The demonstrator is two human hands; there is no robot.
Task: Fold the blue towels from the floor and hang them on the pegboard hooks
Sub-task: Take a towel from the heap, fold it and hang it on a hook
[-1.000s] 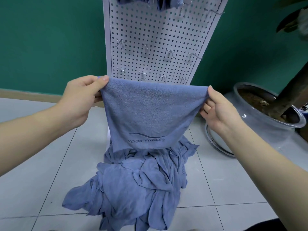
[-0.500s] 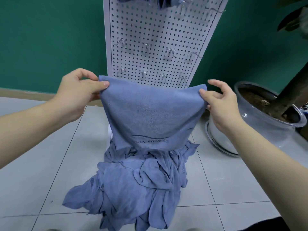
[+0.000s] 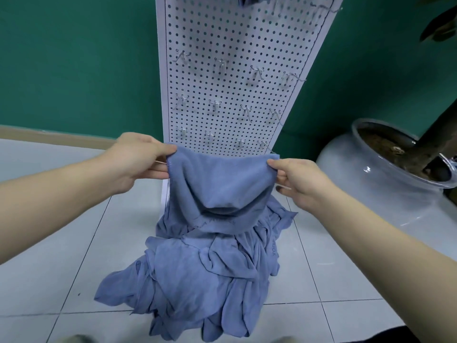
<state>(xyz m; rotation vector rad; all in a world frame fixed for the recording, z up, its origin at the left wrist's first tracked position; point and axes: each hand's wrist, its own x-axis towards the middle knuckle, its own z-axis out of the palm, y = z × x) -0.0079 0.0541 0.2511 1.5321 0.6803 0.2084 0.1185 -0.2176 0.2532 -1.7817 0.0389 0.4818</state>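
I hold a blue towel (image 3: 222,184) up by its top edge, above a heap of blue towels (image 3: 197,273) on the tiled floor. My left hand (image 3: 138,159) pinches the towel's top left corner. My right hand (image 3: 296,177) pinches the top right corner. The towel sags in the middle and its lower part, with printed lettering, drapes onto the heap. Behind it stands the white pegboard (image 3: 235,33) with rows of metal hooks (image 3: 221,65). A blue towel (image 3: 249,0) hangs at the board's top edge, mostly cut off.
A large glazed plant pot (image 3: 371,184) with a trunk stands at the right, close to the pegboard's foot. A green wall (image 3: 74,58) runs behind. Grey floor tiles (image 3: 61,256) lie to the left of the heap.
Both hands have come closer together and lower, so the towel's top edge is slack and sags in the middle. The camera has dropped, showing more hooks.
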